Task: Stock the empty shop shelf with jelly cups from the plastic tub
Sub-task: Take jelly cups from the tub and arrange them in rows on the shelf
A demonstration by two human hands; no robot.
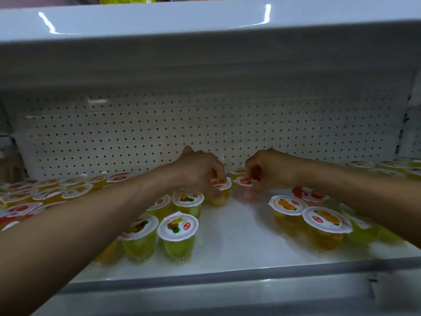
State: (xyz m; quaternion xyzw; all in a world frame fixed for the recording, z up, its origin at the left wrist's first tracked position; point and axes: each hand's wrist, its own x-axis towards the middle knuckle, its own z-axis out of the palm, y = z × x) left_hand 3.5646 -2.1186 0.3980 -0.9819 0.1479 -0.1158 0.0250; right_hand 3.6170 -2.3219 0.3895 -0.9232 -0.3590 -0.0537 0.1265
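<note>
Both my arms reach deep into the white shelf (239,252). My left hand (200,169) grips a yellow jelly cup (220,190) with an orange-fruit lid, thumb low on its side and fingers over the lid. Just to its right, my right hand (268,169) pinches a jelly cup (244,181) with a red-fruit lid near the back wall. Several more yellow jelly cups (178,236) stand on the shelf at left, centre and right. The plastic tub is out of view.
A perforated white back panel (205,133) closes the shelf behind the cups. The shelf above (205,42) overhangs low. The front lip (216,286) runs across the bottom. Bare shelf floor lies between the centre and right cup groups.
</note>
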